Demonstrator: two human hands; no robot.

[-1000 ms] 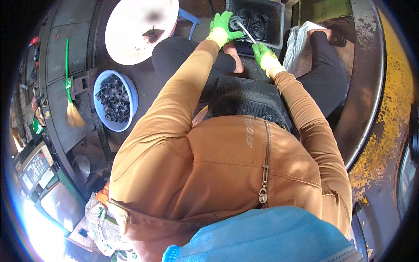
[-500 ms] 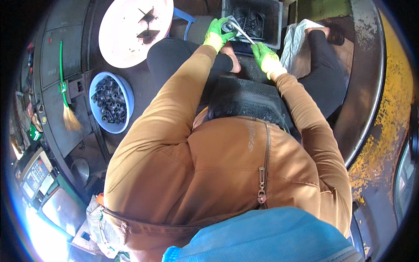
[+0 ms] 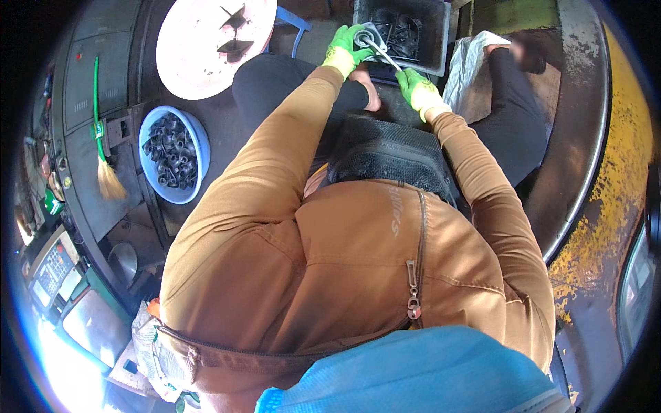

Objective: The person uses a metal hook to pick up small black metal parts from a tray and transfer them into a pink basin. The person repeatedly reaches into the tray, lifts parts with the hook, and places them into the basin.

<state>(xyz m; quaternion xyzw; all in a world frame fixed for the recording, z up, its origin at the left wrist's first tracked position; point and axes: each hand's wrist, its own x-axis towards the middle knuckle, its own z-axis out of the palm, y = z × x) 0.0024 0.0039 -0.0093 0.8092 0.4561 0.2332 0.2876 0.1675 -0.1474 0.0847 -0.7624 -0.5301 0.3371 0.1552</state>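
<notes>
Both my hands wear green and yellow gloves. My left hand (image 3: 346, 51) is closed on the side of a pale metal part with a round opening (image 3: 379, 33), held near the front left of a dark bin (image 3: 441, 67). My right hand (image 3: 417, 89) is closed around the near end of a slim metal rod-like tool (image 3: 387, 57). The rod slants up and left, and its far end lies at the part's round opening; I cannot tell how deep it goes. Black pieces (image 3: 399, 34) lie inside the bin.
To the left, a blue tub (image 3: 204, 148) holds many small black pieces (image 3: 172, 151). A large white round basin (image 3: 189, 51) with dark metal pieces stands at the far left, beside a blue stool (image 3: 296, 24). A broom (image 3: 103, 162) leans on grey cabinets. Worn yellow machinery (image 3: 599, 213) is on the right.
The rod's far end has shifted from the part's upper rim to its round opening. The part has turned slightly in my left hand. My right hand has barely moved.
</notes>
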